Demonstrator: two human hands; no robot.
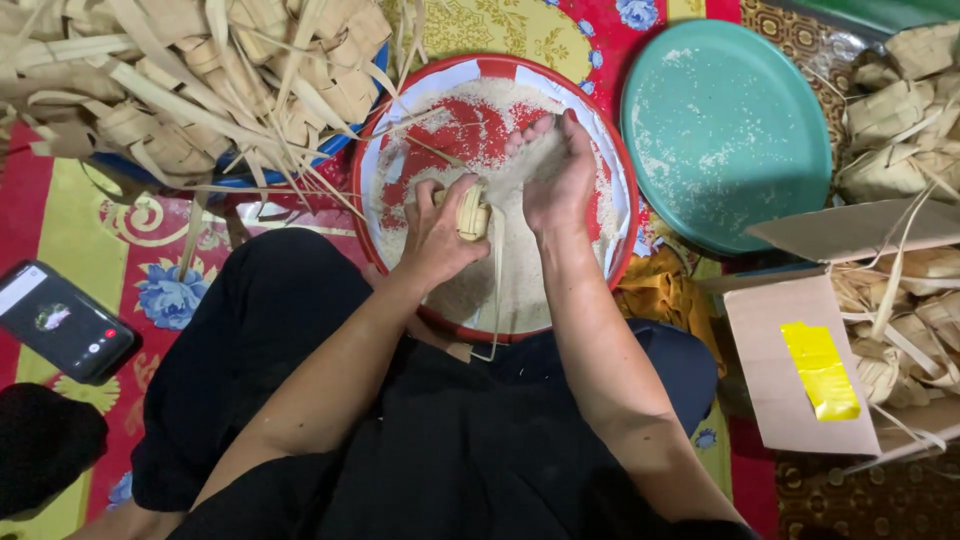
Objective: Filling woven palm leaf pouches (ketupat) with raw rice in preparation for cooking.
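A round red-and-white basin (610,150) of raw white rice (520,270) rests on my lap. My left hand (437,235) grips a small woven palm-leaf pouch (472,211) over the rice, its loose leaf ends hanging toward me. My right hand (556,170) is cupped just beside the pouch, fingers together, with a scoop of rice in its palm, tilted toward the pouch's opening.
A heap of empty woven pouches (200,80) fills a blue basin at the upper left. A teal plate (725,130) dusted with rice lies to the right. A cardboard box (800,370) of pouches stands at the right. A phone (62,320) lies on the patterned mat at the left.
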